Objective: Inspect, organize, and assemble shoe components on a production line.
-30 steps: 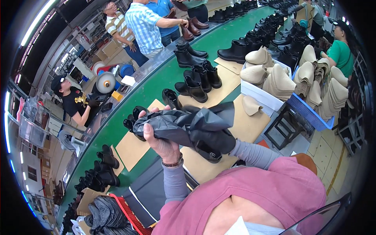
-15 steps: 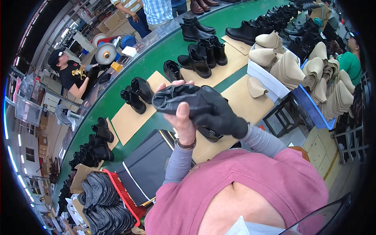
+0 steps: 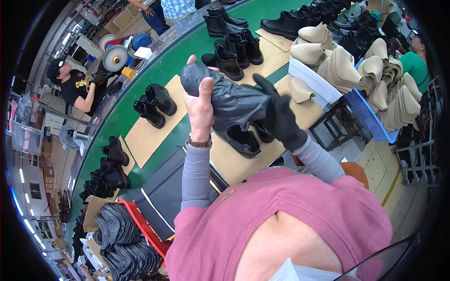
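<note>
My left hand (image 3: 201,105), bare with a bracelet at the wrist, grips a wrinkled black plastic-wrapped bundle (image 3: 234,98), thumb on the near side. The bundle has a rounded left end and spreads out loosely to the right. My right hand (image 3: 285,122) wears a black glove. It is at the bundle's right end with its fingers spread, one pointing up; whether it touches the plastic is hard to tell. Just below the bundle, a black ankle boot (image 3: 243,141) stands on a tan board (image 3: 225,164), with a second boot (image 3: 263,131) partly hidden beside it.
Black boots (image 3: 154,105) stand in pairs along the green conveyor (image 3: 180,54). Dark sheets (image 3: 171,187) are stacked near my left arm, beside a red basket (image 3: 136,213) and similar black bundles (image 3: 124,243). Beige inserts (image 3: 340,70) fill a white box and blue basket (image 3: 370,117) at right.
The bundle has swung upright and to a slant, showing more of its length. My right hand has loosened from over it and drawn right, fingers spreading. The boots below are more exposed.
</note>
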The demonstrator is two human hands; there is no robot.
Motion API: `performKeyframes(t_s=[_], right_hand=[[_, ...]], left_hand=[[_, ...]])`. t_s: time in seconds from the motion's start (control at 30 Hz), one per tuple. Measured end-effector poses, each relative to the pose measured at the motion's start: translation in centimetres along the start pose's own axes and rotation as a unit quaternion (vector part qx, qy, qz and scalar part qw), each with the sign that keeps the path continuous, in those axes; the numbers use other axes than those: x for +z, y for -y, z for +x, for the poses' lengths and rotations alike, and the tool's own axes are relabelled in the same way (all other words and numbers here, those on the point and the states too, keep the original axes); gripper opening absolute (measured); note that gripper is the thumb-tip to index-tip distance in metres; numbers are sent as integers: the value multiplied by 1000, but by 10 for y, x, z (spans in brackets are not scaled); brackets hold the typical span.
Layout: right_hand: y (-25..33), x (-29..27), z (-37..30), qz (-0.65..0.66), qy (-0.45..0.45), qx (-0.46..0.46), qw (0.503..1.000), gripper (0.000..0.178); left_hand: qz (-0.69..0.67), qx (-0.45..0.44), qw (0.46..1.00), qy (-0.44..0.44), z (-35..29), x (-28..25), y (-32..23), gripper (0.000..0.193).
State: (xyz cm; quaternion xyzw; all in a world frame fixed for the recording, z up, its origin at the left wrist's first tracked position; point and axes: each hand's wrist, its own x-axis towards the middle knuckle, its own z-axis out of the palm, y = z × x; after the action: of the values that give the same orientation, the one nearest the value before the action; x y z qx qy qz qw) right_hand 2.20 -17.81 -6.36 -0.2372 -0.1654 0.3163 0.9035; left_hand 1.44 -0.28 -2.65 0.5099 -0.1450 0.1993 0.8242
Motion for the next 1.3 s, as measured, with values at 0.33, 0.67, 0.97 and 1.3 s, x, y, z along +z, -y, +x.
performKeyframes(t_s=[0.33, 0.67, 0.97, 1.3], right_hand=[[35, -17, -13, -611, 10, -321, 724, 42], [50, -10, -12, -328, 26, -169, 929, 68], [72, -38, -16, -380, -230, -220, 868, 45], [108, -81, -45, -266, -250, -28, 931, 15]], left_hand=[[43, -183, 978, -88, -6, 21, 29, 73], [48, -72, 982, -171, 0, 4, 40, 37], [422, -97, 889, 148, -18, 4, 64, 55], [606, -8, 737, 301, -25, -11, 164, 10]])
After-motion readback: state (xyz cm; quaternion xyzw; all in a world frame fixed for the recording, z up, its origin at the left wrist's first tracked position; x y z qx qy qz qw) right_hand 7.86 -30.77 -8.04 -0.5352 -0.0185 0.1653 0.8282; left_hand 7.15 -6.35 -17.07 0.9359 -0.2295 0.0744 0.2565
